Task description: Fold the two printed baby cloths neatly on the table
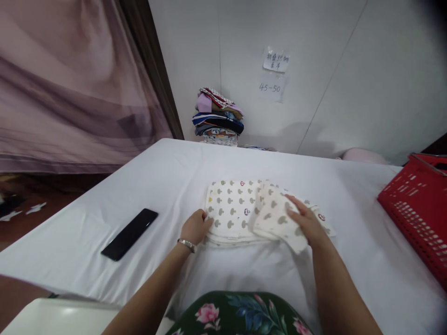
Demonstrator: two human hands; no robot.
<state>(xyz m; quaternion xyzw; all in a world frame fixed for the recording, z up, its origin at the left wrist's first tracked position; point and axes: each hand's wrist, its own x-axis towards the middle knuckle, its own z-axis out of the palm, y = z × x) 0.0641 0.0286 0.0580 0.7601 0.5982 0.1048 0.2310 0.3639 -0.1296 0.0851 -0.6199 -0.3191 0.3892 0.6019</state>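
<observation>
A white cloth (233,209) printed with small grey, red and green mushroom shapes lies partly folded in front of me, its right part turned over toward the middle. My left hand (197,226) pinches its left edge between thumb and fingers, and a silvery bracelet circles that wrist. On the right, my right hand (306,220) rests with fingers spread on the raised, folded-over part; the thumb is near its top. One corner of the cloth sticks out to the right beyond that hand.
A black phone (130,234) lies left on the white-covered table (167,172). A red plastic basket (415,200) stands at the right edge. Behind the table rises a stack of folded clothes (218,116) by the wall, with a pink curtain (70,83) at the left.
</observation>
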